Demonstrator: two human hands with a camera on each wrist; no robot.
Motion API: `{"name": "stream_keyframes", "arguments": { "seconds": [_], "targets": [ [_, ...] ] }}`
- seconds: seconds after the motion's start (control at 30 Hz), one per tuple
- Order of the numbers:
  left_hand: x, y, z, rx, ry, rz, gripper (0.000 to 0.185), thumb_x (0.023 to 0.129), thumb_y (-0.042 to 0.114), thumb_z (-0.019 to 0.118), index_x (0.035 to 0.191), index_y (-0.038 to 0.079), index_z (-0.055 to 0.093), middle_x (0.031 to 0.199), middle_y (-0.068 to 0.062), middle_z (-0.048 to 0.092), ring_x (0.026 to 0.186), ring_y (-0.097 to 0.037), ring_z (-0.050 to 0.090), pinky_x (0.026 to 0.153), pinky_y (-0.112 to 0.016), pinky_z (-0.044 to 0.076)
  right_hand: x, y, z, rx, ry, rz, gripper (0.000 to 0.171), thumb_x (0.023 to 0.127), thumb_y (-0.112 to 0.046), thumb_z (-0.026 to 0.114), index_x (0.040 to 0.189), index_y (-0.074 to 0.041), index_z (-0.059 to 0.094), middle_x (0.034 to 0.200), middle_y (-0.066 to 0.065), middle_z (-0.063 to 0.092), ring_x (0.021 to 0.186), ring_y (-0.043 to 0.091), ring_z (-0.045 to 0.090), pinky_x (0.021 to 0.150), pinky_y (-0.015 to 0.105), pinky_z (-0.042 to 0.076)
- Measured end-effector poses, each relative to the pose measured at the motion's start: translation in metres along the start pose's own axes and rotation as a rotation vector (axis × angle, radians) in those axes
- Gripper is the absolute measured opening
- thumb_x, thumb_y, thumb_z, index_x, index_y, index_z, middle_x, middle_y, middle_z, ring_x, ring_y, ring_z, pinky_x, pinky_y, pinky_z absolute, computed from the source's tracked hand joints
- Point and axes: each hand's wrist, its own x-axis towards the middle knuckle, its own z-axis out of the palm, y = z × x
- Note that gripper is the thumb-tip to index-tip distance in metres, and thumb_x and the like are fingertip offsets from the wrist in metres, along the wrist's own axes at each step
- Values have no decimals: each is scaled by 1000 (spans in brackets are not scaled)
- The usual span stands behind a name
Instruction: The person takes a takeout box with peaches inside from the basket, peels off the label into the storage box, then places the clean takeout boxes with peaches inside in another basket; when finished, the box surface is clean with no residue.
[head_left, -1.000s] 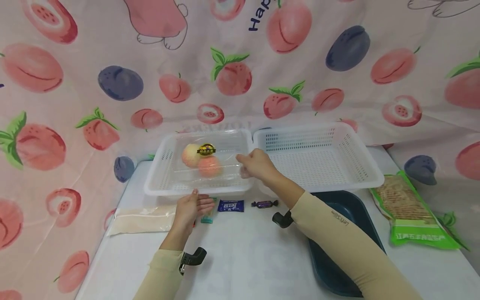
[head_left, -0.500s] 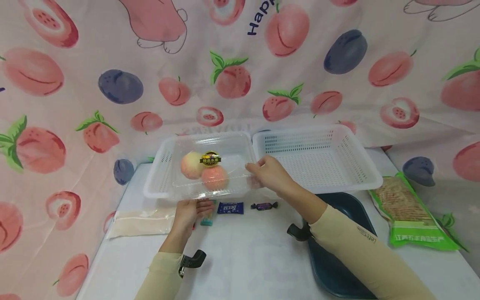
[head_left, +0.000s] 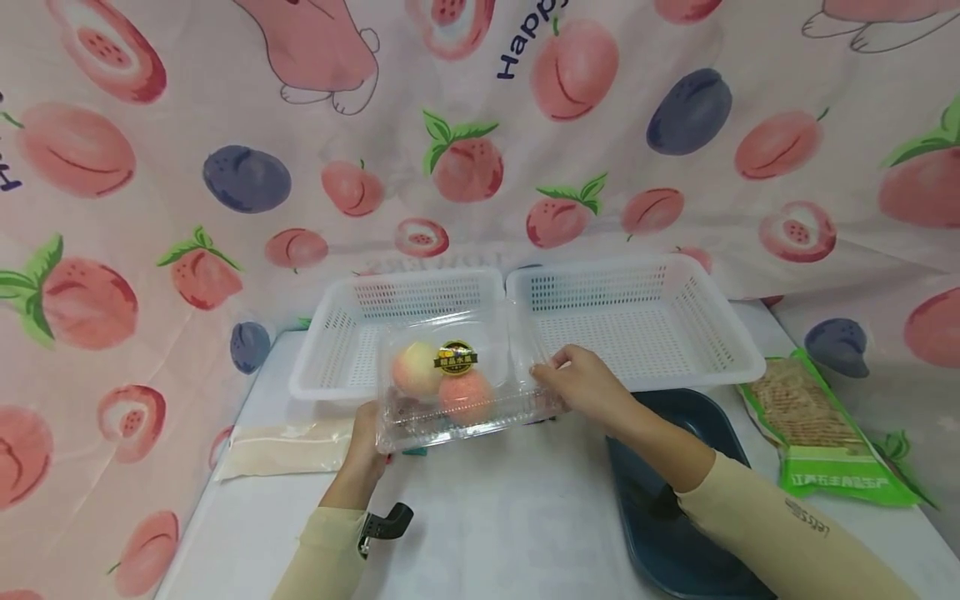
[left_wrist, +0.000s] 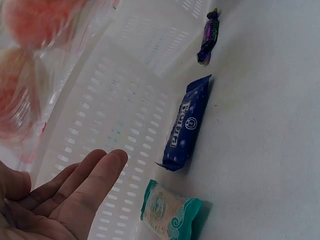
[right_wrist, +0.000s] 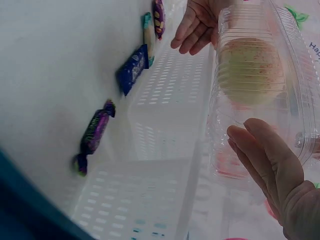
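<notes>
Right hand (head_left: 581, 383): fingers extended under the end of a clear plastic box, thumb over the top; we record it as gripping that end.

Left hand (left_wrist: 70, 200): palm turned up, fingers straight, grasping nothing that we can see; it lies at the box's other end, and we cannot tell whether it touches.

Clear plastic box (head_left: 510, 367): lidded, slightly tilted, raised above the table in front of the left basket; we note a black-and-gold label (head_left: 455, 358) on the lid.

Inside the box: two round fruits, one yellowish and pink (head_left: 415, 369), one deeper pink (head_left: 465, 398), side by side.

Wrapped sweets, laid in a row along the baskets' near side: teal packet (left_wrist: 170, 212), blue packet (left_wrist: 185, 125), purple twist-wrapped candy (left_wrist: 208, 37); beyond the teal one we see a purple-and-gold packet (right_wrist: 159, 19).

White perforated baskets, two, set side by side at the back: left basket (head_left: 318, 350), right basket (head_left: 622, 325).

Outer items: pale flat packet (head_left: 288, 447) at the left; dark blue tray (head_left: 675, 550) below the right forearm; green bag (head_left: 828, 433) at the far right.

Ground: white table (head_left: 510, 517); fruit-printed cloth (head_left: 405, 192) behind.
</notes>
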Motion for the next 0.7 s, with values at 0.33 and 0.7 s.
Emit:
{"name": "stream_keyframes", "arguments": {
  "seconds": [0.33, 0.7],
  "targets": [
    [3, -2, 1, 109, 51, -18, 49, 110, 31, 51, 125, -13, 67, 109, -22, 75, 91, -16, 70, 75, -23, 58, -34, 25, -7, 84, -12, -32, 34, 103, -26, 61, 115, 5, 54, 94, 13, 74, 76, 18, 67, 74, 36, 60],
    [4, -1, 0, 176, 34, -68, 53, 113, 39, 40, 68, 13, 54, 62, 2, 51, 59, -13, 49, 55, -25, 45, -69, 46, -6, 92, -23, -48, 38, 102, -23, 66, 124, 6, 54, 72, 4, 64, 62, 13, 49, 53, 27, 41]
  ]
}}
